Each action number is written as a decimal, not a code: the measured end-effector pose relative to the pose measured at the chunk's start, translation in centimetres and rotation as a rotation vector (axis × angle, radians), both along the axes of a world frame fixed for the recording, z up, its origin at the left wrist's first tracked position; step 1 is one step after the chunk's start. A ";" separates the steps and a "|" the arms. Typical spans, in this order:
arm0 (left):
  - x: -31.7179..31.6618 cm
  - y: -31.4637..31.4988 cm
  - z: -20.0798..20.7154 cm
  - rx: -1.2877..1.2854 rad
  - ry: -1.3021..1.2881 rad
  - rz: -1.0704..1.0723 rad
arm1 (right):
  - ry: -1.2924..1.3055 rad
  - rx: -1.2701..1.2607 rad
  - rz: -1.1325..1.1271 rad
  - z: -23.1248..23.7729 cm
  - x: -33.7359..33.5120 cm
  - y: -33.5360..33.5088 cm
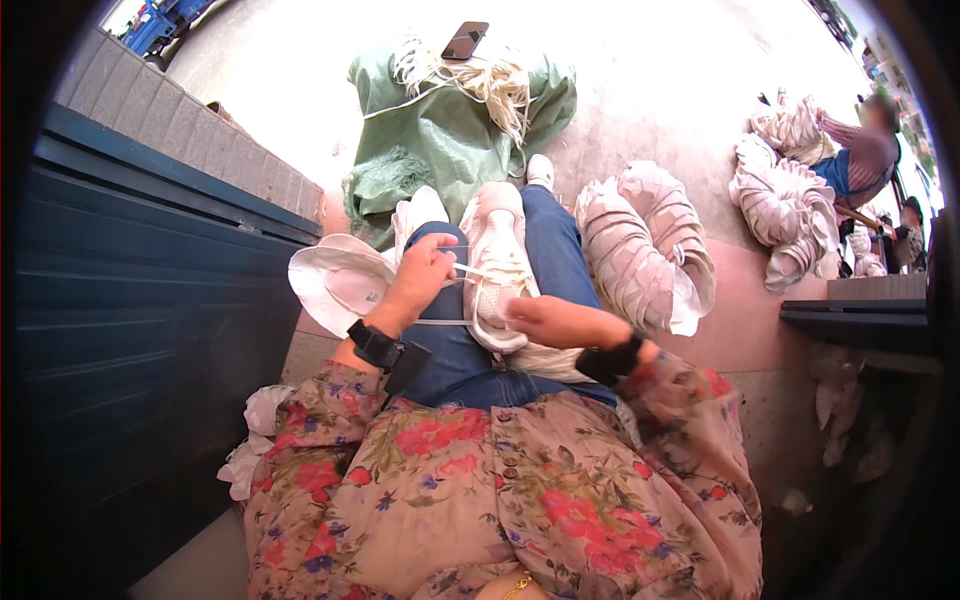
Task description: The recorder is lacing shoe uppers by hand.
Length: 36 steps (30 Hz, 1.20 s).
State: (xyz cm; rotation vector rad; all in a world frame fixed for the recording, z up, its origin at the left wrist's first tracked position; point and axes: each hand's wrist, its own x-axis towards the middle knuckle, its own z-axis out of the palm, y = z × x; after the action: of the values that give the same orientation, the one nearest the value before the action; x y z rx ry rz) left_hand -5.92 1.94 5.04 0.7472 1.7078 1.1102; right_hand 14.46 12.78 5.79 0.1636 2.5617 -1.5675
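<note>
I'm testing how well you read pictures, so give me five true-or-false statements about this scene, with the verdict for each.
1. The left hand holds a white lace. True.
2. The right hand hangs down, away from the work. False: the right hand is at the pale shoe upper.
3. A black band sits on the left wrist. True.
4. The dark phone lies on the person's legs. False: the phone is beyond the feet, by the pale lace bundle on the green sack.
5. The curved stack of pale pieces is to the right of the legs. True.
</note>
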 end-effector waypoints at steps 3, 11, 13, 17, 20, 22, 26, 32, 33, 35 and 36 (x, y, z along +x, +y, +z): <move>-0.6 -0.4 1.0 -0.029 -0.059 0.075 | -0.208 -0.705 -0.314 6.9 4.9 2.8; 0.9 1.1 -0.9 -0.102 0.372 -0.184 | 0.445 -1.053 -0.383 11.3 9.0 3.7; 1.4 1.9 0.3 -0.022 0.497 -0.186 | 0.556 -1.006 -0.433 11.4 9.3 3.7; 1.5 3.1 1.3 -0.001 0.536 -0.211 | 0.829 -0.952 -0.455 13.4 8.5 5.0; 2.3 4.5 3.0 0.009 0.445 -0.295 | 0.829 -0.975 -0.406 13.7 7.4 5.3; 2.8 5.2 3.2 0.096 0.349 -0.412 | 0.905 -1.040 -0.401 14.2 7.3 5.4; 3.9 6.6 3.7 0.063 0.153 -0.543 | 1.047 -1.202 -0.397 14.1 6.0 5.9; 4.6 7.3 4.7 0.136 -0.041 -0.818 | 0.862 -0.965 -0.350 14.8 3.2 6.7; 4.7 7.4 5.0 0.137 -0.043 -0.827 | 0.865 -0.962 -0.359 14.8 3.0 7.1; 4.5 7.1 6.0 0.140 -0.021 -0.788 | 0.700 -0.702 -0.658 14.7 2.3 7.7; 3.7 6.7 5.7 0.075 -0.035 -0.654 | 0.663 -0.385 -0.793 14.3 1.7 8.2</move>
State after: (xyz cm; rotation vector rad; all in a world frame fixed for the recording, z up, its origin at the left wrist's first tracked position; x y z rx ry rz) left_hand -2.18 8.63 10.73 1.2139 1.2491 0.7191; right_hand 16.20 20.95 20.08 0.8199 2.7127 -2.7618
